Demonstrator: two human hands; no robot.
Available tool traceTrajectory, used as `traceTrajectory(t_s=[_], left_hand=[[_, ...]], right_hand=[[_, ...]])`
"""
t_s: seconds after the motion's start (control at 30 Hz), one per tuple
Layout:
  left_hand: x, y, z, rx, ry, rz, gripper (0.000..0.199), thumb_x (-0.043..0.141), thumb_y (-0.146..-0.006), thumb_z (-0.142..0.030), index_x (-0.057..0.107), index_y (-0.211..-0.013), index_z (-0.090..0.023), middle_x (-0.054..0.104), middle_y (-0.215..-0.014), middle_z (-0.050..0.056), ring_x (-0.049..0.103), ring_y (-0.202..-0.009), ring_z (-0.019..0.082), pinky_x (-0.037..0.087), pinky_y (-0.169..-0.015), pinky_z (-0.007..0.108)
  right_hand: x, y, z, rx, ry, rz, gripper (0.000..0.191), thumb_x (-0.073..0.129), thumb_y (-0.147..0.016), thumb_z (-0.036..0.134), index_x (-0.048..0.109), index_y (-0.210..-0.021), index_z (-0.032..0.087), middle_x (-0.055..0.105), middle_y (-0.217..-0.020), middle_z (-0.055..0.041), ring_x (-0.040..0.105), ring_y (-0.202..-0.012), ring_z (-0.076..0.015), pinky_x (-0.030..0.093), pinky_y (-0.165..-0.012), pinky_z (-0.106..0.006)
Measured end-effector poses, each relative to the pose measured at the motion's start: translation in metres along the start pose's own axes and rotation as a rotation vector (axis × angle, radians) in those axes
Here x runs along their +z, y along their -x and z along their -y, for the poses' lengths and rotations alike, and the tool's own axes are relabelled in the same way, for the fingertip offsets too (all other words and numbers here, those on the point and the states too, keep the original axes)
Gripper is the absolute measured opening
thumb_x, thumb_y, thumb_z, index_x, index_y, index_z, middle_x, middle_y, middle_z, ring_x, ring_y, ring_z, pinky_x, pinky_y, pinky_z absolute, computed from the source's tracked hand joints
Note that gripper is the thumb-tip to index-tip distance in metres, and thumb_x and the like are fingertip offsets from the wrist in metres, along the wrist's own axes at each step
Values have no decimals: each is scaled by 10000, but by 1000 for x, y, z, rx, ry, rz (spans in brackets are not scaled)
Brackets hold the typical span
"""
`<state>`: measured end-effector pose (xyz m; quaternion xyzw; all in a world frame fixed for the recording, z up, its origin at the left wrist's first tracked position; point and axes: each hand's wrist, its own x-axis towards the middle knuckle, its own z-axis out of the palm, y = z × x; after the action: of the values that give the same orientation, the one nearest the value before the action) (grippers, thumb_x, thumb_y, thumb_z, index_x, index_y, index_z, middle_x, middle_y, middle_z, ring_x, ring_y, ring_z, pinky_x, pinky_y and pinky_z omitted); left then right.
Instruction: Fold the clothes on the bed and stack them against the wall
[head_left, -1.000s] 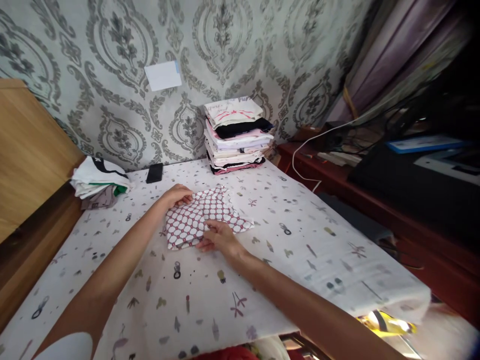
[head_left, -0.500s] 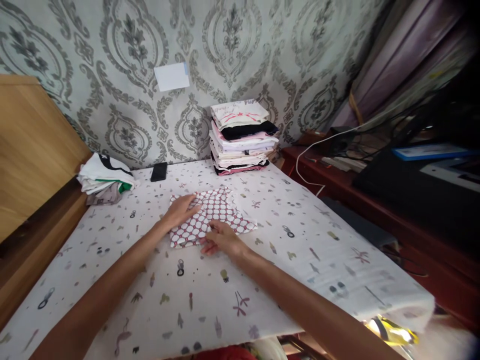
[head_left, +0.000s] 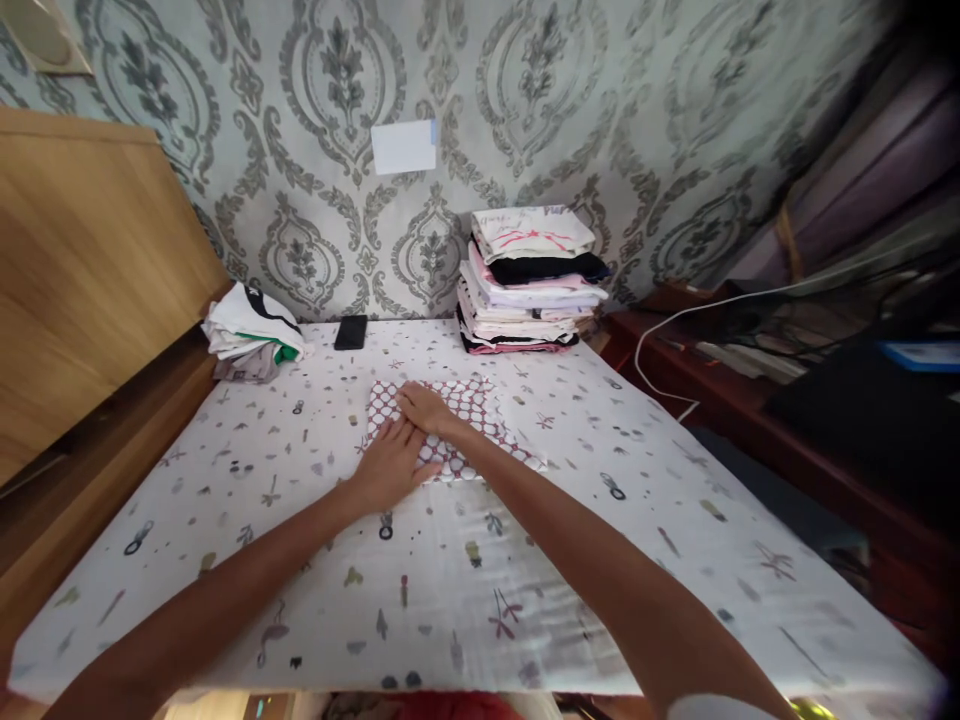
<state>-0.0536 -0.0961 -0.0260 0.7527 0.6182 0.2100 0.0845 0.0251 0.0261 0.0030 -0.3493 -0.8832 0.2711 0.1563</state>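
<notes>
A folded garment with a red-and-white honeycomb pattern [head_left: 474, 405] lies flat on the printed white sheet [head_left: 420, 600]. My left hand [head_left: 391, 467] rests on its front left part, palm down with the fingers stretched out. Just beyond it my right hand [head_left: 424, 408] lies on the upper middle of the cloth, its fingers flat and pointing left. The two hands touch or nearly touch, and between them they cover part of the garment. Neither hand grips the cloth.
A tall stack of folded clothes [head_left: 532, 285] stands against the wall. At the back left are a smaller clothes pile [head_left: 255, 330] and a black phone [head_left: 351, 332]. A wooden panel [head_left: 97, 280] borders the left; a dark red desk with a white cable [head_left: 641, 345] borders the right.
My right hand has moved from the garment's front edge up to its upper middle. My left hand has come down to the front left part. The camera view has turned left.
</notes>
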Motion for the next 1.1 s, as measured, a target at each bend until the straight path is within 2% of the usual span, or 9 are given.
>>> traceTrajectory(t_s=[0.1,0.2,0.37,0.43,0.57,0.63,0.73,0.87,1.1], left_hand=[[-13,21,-5,78,166,101,579,599,-878,-505,592,-1372,-203,431,-1562,153,334,-1472,369,225,-1236,503],[-41,12,11,34,435,174,351,531,-912,-460,741,-1069,-226,661,-1332,111,590,-1242,322,458,-1067,444],[-68,-45,69,-423,428,-293,132,662,-783,-318,657,-870,-218,691,-897,49,646,-883,224,508,-793,305],[-65,-62,88,-580,410,-308,181,746,-700,-314,614,-786,-226,630,-752,13,633,-794,211,480,-696,265],[-52,-79,103,-705,556,-201,265,805,-642,-309,571,-723,-216,578,-592,-21,574,-566,157,407,-525,222],[-50,-83,102,-769,629,-117,259,815,-621,-263,568,-664,-200,551,-504,-27,493,-451,124,349,-447,213],[-58,-85,94,-832,707,-30,270,825,-560,-190,555,-558,-181,491,-406,-33,412,-377,95,286,-384,202],[-75,-87,76,-813,812,-46,249,825,-511,-209,606,-620,-159,585,-497,-7,512,-441,118,431,-426,218],[-88,-128,26,-726,1081,-136,233,770,-553,-161,595,-706,-156,630,-596,-10,592,-508,118,532,-499,229]], right_hand=[[4,-4,-10,-1,-3,-14,270,463,-990,186,651,-1171,115,633,-1295,-138,562,-1204,-206,368,-1061,-362],[-1,6,-10,25,-20,-51,331,410,-1004,166,609,-1264,116,628,-1316,-133,558,-1216,-187,369,-1060,-318],[3,58,19,-90,139,-219,258,452,-988,194,672,-1109,136,679,-1119,-140,582,-1086,-248,423,-981,-373],[13,84,34,-171,238,-164,205,558,-957,289,672,-1053,148,664,-1071,-140,565,-1057,-271,451,-919,-392],[31,114,52,-183,382,-91,442,687,-854,512,636,-1102,149,635,-1118,-147,534,-1070,-308,472,-902,-442],[34,115,53,-157,406,-83,421,660,-880,483,623,-1125,143,639,-1127,-152,539,-1068,-314,487,-884,-452],[34,111,52,-135,430,-73,187,565,-941,257,636,-1076,149,666,-1087,-156,564,-1048,-305,506,-832,-432],[23,111,51,-91,349,-85,237,465,-904,63,637,-1040,153,693,-1028,-146,600,-986,-266,504,-774,-375],[-16,133,22,87,-516,-385,68,551,-782,140,557,-796,206,628,-755,11,592,-708,-147,468,-684,-264]])
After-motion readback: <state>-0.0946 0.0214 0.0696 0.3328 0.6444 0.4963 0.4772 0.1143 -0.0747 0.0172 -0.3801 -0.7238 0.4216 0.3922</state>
